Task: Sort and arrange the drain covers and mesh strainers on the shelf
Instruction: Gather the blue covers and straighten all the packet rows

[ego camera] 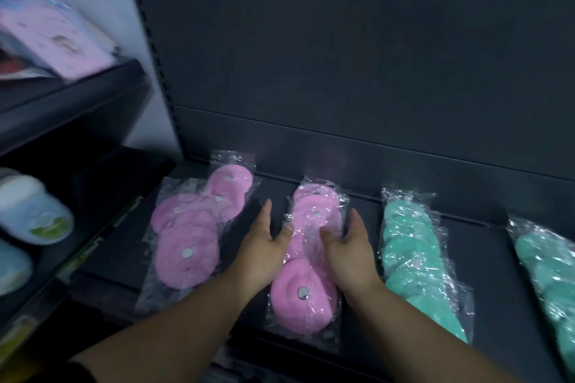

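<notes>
Left hand [262, 246] is held open and wide in the head view, fingers straight, thumb laid against the left edge of the pink pack [303, 292]; right hand [351, 247] is held open too, fingers loosely spread along the pack's right edge, thumb rested on the clear wrap. The pack is flanked by both palms and gripped by neither. It is laid flat on the dark shelf [494, 246], long side running front to back, with several round pink covers stacked inside, each with a small silver centre. Two left packs [186, 246] of the same pink covers are seen left of the pink pack, overlapped and skewed, apart from it. A teal pack [413, 261] is laid just right of the pink pack, roughly parallel to it. A far teal pack [549, 274] is seen further right, cut by the frame edge. The back panel [342, 56] is stood behind the pink pack. A side rack [71, 102] is seen far left of it, with a blurred pink box [53, 40] on top and blurred white items [31, 211] below.
</notes>
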{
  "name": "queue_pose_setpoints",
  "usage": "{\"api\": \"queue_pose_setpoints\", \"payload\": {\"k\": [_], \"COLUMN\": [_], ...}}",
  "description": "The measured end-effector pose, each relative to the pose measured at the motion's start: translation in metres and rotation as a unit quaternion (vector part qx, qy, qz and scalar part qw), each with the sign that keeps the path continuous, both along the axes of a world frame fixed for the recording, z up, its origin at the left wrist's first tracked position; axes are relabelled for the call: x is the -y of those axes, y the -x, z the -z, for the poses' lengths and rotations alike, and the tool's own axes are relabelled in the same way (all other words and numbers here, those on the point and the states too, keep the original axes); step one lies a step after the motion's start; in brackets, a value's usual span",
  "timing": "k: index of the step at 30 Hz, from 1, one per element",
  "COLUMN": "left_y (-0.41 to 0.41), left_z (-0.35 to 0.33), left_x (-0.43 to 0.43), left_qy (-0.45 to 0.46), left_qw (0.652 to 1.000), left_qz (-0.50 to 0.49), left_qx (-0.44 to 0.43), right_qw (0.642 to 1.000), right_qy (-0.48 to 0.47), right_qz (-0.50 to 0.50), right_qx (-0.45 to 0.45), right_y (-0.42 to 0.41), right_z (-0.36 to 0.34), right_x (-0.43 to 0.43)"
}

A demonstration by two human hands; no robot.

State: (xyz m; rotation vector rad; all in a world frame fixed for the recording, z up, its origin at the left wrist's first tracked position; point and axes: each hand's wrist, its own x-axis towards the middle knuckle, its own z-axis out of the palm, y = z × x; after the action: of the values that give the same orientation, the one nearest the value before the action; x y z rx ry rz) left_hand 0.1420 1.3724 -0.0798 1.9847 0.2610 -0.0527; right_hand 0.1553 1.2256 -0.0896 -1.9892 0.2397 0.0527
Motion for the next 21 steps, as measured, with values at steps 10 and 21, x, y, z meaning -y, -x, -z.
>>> {"api": "queue_pose_setpoints", "payload": {"k": [10,21], "left_y": [0.039,0.002], "left_z": [-0.02,0.003], "left_x": [-0.127,-0.21], "left_qy": [-0.126,-0.102], "left_qw": [0.977,0.988], "left_qz": [-0.158,-0.108], "left_qx": [0.074,-0.049], "right_qw": [0.985,0.979], "right_qy": [0.049,0.086], "right_qz": [-0.114,-0.182], "right_qx": [0.12,-0.033], "right_y": [0.021,0.024], "right_z": [-0.043,-0.006], "right_x": [-0.069,-0.157]}}
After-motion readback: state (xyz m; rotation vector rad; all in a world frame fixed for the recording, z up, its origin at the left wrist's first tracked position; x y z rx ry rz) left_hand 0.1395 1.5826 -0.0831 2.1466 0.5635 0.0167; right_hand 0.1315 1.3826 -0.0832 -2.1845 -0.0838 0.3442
